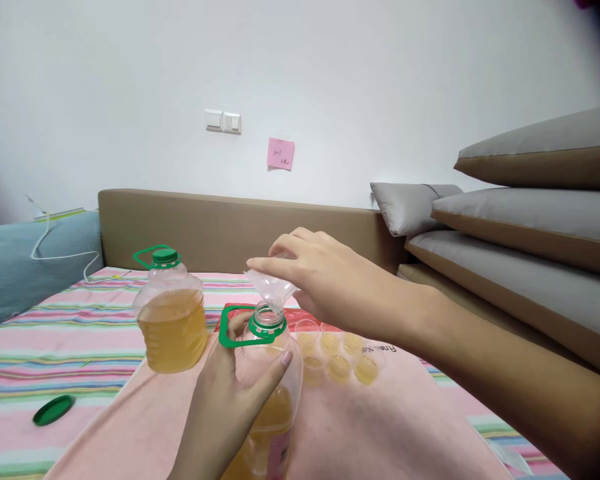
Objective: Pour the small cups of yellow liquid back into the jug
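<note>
My left hand (230, 393) is wrapped round the shoulder of a clear plastic jug (273, 407) in front of me, its thumb along the near side. Yellowish liquid partly fills this jug, and its uncapped mouth has a green collar with a green loop handle (227, 327). My right hand (310, 267) reaches over from the right, its fingers closed on a clear plastic funnel (271, 288), tilted and narrowing towards the jug's mouth. My right fingers partly hide the funnel. Several clear cups (339, 368) of yellow liquid stand behind the jug to the right.
A second jug (173, 327), green-capped and holding yellowish liquid, stands at left. A loose green lid (53, 410) lies on the striped sheet (10, 360). Under the cups is a pink cloth (380, 433). Grey cushions (525, 267) are stacked at right; a white cable (65, 258) trails at left.
</note>
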Demonstrator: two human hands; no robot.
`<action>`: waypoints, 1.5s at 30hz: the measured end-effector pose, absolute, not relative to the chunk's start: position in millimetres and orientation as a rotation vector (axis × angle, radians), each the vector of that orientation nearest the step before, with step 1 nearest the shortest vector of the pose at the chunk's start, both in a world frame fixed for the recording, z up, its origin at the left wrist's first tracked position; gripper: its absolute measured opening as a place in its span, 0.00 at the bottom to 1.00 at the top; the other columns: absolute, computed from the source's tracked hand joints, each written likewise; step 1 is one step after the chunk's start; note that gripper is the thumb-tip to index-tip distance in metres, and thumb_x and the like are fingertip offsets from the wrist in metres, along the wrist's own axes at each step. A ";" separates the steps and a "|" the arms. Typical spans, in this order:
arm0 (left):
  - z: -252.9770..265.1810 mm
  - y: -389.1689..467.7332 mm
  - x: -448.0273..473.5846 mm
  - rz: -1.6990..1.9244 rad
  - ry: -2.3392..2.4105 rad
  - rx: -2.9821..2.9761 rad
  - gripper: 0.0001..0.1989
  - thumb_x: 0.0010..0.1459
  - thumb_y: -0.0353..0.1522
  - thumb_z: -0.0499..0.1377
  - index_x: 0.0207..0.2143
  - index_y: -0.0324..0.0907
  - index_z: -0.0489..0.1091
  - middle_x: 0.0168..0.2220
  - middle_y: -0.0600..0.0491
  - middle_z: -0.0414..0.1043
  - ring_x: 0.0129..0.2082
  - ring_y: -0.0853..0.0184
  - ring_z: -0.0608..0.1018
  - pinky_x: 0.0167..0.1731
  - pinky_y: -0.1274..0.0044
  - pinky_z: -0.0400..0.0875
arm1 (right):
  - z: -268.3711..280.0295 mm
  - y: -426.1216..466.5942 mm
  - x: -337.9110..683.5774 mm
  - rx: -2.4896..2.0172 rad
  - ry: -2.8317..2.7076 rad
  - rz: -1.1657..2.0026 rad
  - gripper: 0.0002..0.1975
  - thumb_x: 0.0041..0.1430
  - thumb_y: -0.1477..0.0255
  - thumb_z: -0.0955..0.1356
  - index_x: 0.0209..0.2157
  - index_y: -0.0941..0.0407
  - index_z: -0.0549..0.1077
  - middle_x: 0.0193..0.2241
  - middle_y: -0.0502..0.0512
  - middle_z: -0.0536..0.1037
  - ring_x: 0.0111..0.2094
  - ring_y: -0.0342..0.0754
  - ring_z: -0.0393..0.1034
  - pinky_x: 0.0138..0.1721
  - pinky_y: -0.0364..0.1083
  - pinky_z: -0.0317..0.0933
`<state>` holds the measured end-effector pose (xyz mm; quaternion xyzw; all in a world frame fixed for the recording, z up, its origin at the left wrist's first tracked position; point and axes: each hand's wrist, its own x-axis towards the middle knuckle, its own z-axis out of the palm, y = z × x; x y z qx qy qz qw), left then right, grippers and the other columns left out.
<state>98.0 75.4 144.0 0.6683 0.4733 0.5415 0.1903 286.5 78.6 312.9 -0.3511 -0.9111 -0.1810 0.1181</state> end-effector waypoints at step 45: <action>137.2 81.0 94.3 1.499 1.364 1.907 0.29 0.64 0.52 0.67 0.62 0.51 0.68 0.62 0.47 0.77 0.66 0.44 0.76 0.62 0.52 0.73 | 328.3 71.6 267.6 -0.894 -2.854 -0.774 0.30 0.65 0.91 0.63 0.63 0.57 0.77 0.58 0.66 0.76 0.59 0.60 0.68 0.54 0.57 0.70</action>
